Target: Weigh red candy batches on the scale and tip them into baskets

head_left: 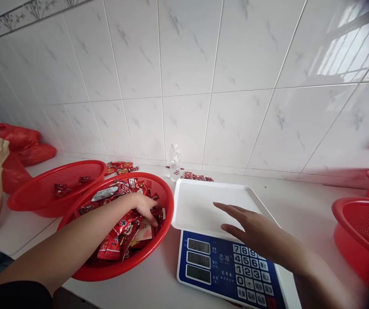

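Basket (163,201) of red perforated plastic, slightly shiny; sweets (123,234) in glossy foil-like wrappers; scale tray (197,206) smooth matt white plastic; keypad (252,270) sleek blue; wall tiles (184,86) glossy, marbled; bottle (175,163) clear plastic.

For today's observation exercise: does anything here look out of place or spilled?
Yes. A few red snack packets lie loose on the counter by the wall, beside the water bottle, outside the red basket the left hand digs in.
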Demonstrator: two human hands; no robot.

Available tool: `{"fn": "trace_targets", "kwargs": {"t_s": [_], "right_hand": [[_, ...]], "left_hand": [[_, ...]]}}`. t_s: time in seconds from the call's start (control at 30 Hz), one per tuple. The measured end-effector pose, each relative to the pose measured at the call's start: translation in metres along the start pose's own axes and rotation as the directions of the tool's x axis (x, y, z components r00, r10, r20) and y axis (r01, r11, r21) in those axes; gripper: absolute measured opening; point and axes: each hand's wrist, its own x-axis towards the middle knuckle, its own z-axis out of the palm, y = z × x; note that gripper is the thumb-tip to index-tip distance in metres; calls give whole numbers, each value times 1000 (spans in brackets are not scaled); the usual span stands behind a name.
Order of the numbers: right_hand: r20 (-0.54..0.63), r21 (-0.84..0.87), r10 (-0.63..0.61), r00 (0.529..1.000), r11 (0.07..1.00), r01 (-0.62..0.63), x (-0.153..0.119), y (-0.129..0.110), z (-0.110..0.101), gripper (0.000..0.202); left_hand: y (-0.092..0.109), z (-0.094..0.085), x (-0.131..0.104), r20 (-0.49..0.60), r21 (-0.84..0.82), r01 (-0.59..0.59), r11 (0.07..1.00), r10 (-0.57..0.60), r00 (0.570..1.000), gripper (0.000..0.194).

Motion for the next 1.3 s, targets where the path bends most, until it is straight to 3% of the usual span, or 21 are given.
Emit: {"fn": "trace_targets", "kwargs": {"t_s": [0.1,0.3,0.4,0.53,0.63,0.73,0.9,1.07,1.17,1.3], "right_hand": [[14,1,-8,1000,1000,8,-1,-2,0,54],[-23,2,-15,1000,1000,15,-6,-1,-2,55],[-42,-10,-2,999,1000,2,-7,2,-3,55],[-39,-12,9,999,1000,-10,-6,4,-5,55],[-41,-5,2,999,1000,-2,-6,4,-6,55],[-50,11,-10,999,1000,10,-5,2,-6,54],[-50,28,-7,999,1000,8,-6,0,-8,52],[-58,50,-14,998,999,16,-5,-4,-10,51],[-63,46,-37,997,998,39,1,-10,-6,48],[-11,25,-85,996,996,85,10,-16,1,46]], "left_hand": [[7,8,5,39,-27,-12,1000,13,999,52],[-6,-2,4,-163,-98,2,995,-18,987,11],[-16,-15,-7,-251,-138,24,990,-59,966,15],[-13,-29,-23,-376,-359,-29,933,-116,919,20],[3,-38,-28,-466,-495,-134,858,-133,875,24],[30,-42,-22,-533,-576,-296,762,-77,842,26],[79,-35,4,-528,-616,-434,658,63,847,27],[96,-29,22,-488,-434,-395,809,157,858,59],[85,-32,24,-509,-347,-359,866,147,848,50],[49,-34,17,-561,-331,-175,927,-44,827,27]]}}
